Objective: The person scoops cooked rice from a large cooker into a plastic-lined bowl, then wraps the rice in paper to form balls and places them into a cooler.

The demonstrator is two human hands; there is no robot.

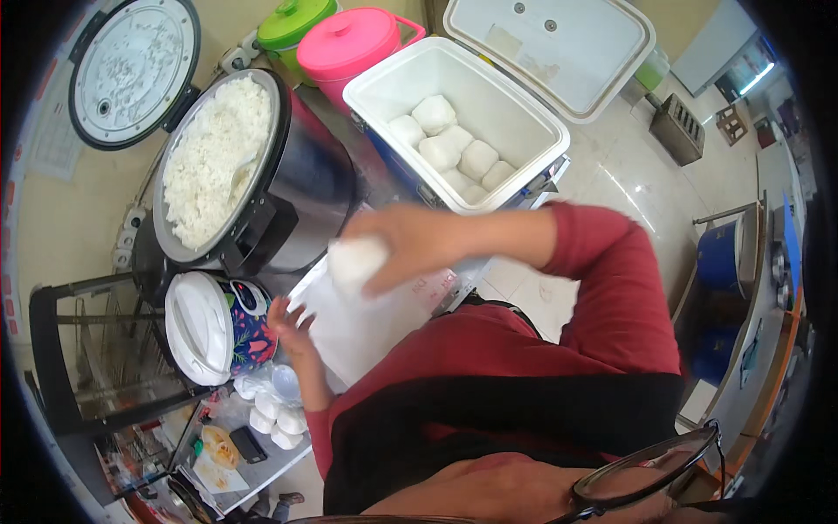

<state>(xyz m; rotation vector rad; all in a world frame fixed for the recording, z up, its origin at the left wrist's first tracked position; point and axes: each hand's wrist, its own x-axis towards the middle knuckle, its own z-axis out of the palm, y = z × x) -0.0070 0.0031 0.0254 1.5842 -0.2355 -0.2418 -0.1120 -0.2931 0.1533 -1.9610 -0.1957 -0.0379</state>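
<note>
My right hand (412,245) is closed around a rounded white bundle (357,262), blurred, which looks like a paper-wrapped portion. It is held above white wrapping paper (357,334), part of which bears red print. My left hand (291,324) holds nothing, its fingers apart at the left edge of the paper, beside a white-lidded, flower-patterned rice cooker (252,327). Beyond my right hand, an open blue-and-white cooler box (510,118) contains several similar white bundles (438,150). To the left, a large open cooker (314,170) is full of cooked white rice (216,160), with a scoop partly sunk in it.
The big cooker's raised lid (134,72) leans back at the upper left. Pink (347,46) and green (294,23) lidded containers stand behind. The cooler's hinged lid (556,52) lies open. Several white packets (278,419) sit near a glass display case (111,354).
</note>
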